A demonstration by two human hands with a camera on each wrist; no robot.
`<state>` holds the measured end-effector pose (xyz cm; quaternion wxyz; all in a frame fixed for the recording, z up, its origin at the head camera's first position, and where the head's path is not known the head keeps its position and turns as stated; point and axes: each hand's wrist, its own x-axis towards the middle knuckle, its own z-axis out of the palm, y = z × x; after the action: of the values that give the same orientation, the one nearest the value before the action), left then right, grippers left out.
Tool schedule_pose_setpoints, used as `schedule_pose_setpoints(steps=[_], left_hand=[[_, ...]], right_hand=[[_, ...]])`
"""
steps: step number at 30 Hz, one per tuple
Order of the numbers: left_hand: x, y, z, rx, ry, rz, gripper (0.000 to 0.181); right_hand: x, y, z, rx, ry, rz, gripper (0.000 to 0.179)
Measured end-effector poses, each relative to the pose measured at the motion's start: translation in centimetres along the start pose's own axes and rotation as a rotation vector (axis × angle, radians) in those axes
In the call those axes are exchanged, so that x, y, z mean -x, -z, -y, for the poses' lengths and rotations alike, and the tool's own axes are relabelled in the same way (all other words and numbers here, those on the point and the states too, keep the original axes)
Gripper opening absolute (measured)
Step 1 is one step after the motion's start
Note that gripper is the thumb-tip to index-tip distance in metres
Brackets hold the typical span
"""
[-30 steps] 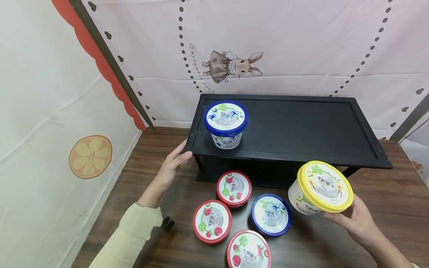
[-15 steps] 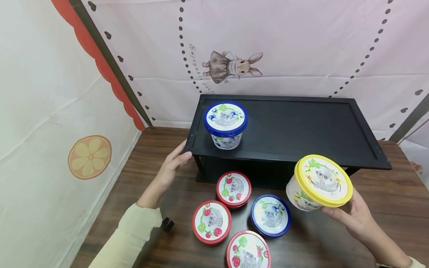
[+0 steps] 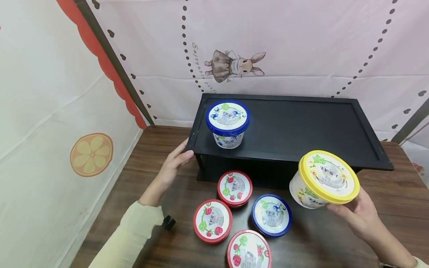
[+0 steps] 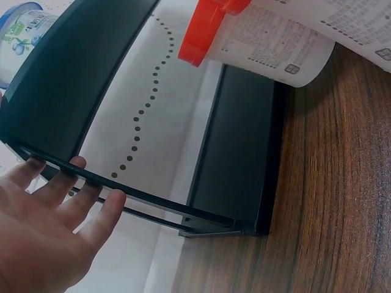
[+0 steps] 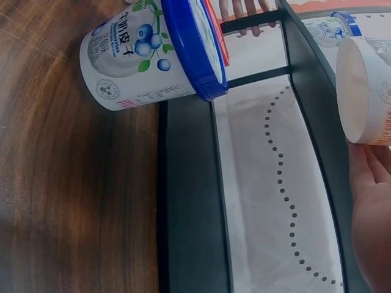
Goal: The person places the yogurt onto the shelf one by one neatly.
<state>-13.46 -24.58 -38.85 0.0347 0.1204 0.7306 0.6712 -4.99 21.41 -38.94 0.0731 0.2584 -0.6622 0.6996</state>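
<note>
My right hand (image 3: 362, 216) grips a white tub with a yellow lid (image 3: 330, 176) from its right side, holding it tilted before the right front edge of a black two-tier rack (image 3: 298, 126). In the right wrist view, the underside of this tub (image 5: 354, 91) shows beside the upper shelf. My left hand (image 3: 172, 165) holds the rack's left end; its fingers (image 4: 104, 220) lie at the side bar in the left wrist view. A blueberry tub with a blue lid (image 3: 228, 123) stands upright on the upper shelf's left part.
Before the rack, three red-lidded tubs, the rear one (image 3: 234, 188), the left one (image 3: 212, 221) and the front one (image 3: 249, 249), stand on the wooden table (image 3: 167, 253). A blue-lidded tub (image 3: 271, 215) stands right of them. A printed cloth (image 3: 301, 48) hangs behind.
My right hand has raised the yellow-lidded tub slightly towards the upper shelf's front edge. The left hand stays on the rack; the head view has shifted a little.
</note>
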Motion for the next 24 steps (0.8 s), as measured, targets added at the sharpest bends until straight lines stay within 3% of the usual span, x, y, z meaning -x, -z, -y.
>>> schedule_pose_setpoints(steps=[11,24], left_hand=[[-0.2,-0.1,0.1,-0.005,0.006,0.001,0.056],[-0.1,-0.2,0.0,0.006,0.003,-0.006,0.057]], right_hand=[[-1.5,-0.3,1.2,0.163,-0.053,-0.036,0.070],[-2.9,0.0,2.0,0.091,-0.002,0.082,0.067]])
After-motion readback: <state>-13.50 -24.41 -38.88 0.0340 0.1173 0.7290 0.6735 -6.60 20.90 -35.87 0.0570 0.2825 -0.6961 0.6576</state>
